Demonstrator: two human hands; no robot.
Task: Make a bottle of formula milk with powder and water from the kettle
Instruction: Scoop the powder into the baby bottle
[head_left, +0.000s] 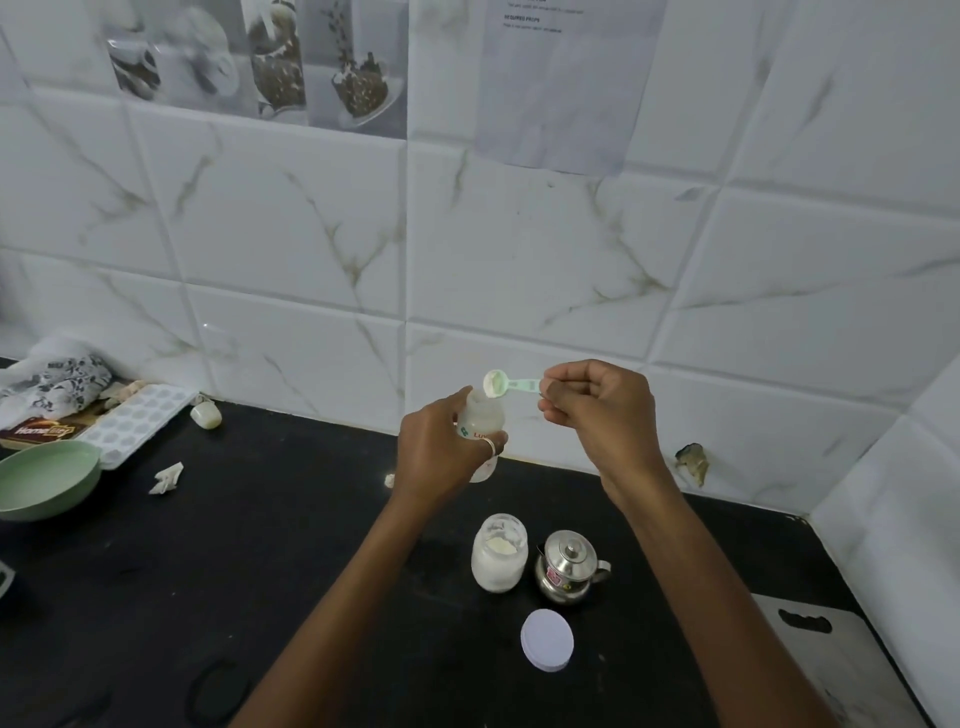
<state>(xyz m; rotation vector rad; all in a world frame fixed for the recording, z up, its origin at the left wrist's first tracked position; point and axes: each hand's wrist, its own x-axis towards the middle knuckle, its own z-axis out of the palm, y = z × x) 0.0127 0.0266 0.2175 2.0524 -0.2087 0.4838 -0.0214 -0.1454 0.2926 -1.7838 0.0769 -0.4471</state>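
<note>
My left hand grips a clear baby bottle with red and green print, held upright above the black counter. My right hand pinches the handle of a pale green measuring scoop. The scoop's bowl holds white powder and sits tilted right over the bottle's open mouth. Below, an open glass jar of white powder stands on the counter. A small steel kettle with its lid on stands just right of the jar. The jar's white lid lies in front of them.
At the left are a green bowl, a white ice tray, a patterned cloth, a small white cap and a crumpled paper scrap. A steel board lies at the right. Tiled walls close the back and right.
</note>
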